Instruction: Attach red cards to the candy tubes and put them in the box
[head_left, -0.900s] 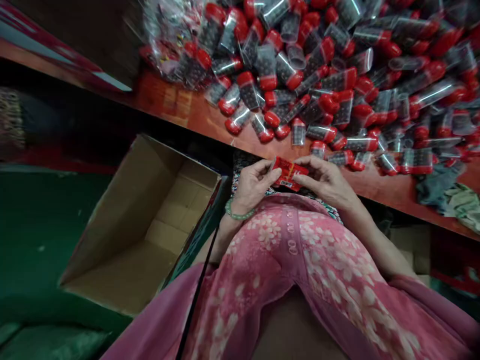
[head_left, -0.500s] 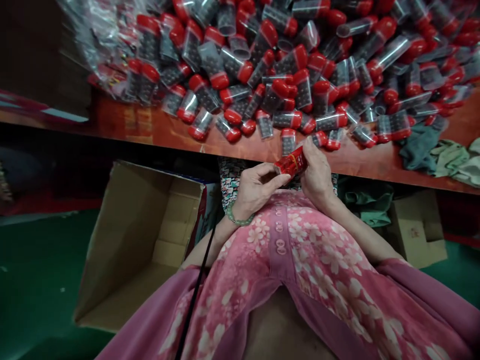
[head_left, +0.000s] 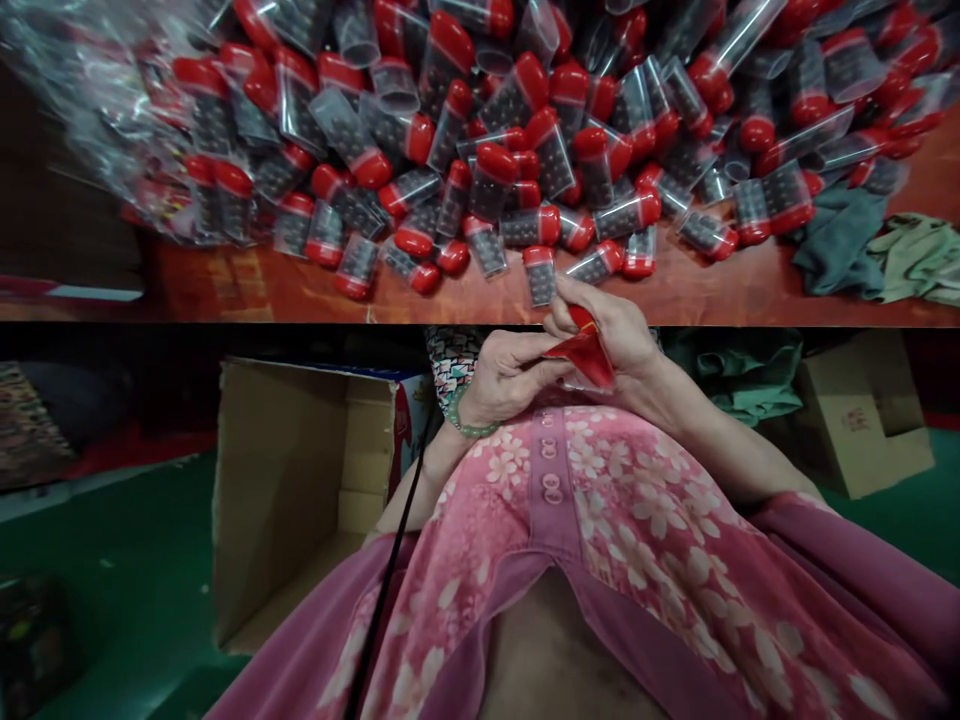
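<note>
My left hand, with a green bead bracelet at the wrist, pinches the left end of a small red plastic packet. On the packet's other side, the fingers of my right hand are closed on its upper part. Both hands are just in front of the table edge, above my lap. The packet looks folded or spread, and fingers cover part of it. Close beyond my right hand lies a clear tube with a red cap, with rows of dark dots showing on it.
Many similar red-capped tubes are heaped on the reddish table. Clear plastic bags lie at the left, green cloths at the right. Below stand an open cardboard box on the left and another carton on the right.
The red packet has turned from a flat, printed strip to a bent shape between my hands. My right hand has rotated over it. The view has shifted too.
</note>
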